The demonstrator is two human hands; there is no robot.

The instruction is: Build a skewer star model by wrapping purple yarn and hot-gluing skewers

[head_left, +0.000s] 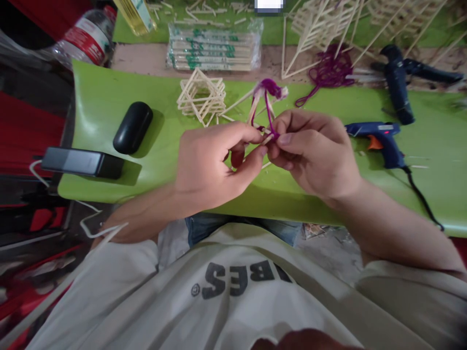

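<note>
Over the green table, both my hands meet at a small frame of wooden sticks [252,113] with purple yarn [270,88] wrapped at its far corner. My left hand [215,163] pinches the near end of a stick between thumb and fingers. Close beside it, my right hand [317,150] has thumb and fingertips closed on purple yarn at the near corner. A strand runs from the wrapped far corner down to my fingers. Just behind my left hand lies a star-shaped lattice of sticks [202,97]. Parts of the frame are hidden by my fingers.
A blue glue gun [386,141] lies right, its cord trailing off the front edge. Behind are a dark glue gun [399,85], a yarn tangle [333,68], stick structures [321,29] and packaged chopsticks [215,47]. At left sit a black case [133,127], black box [82,163] and bottle [87,39].
</note>
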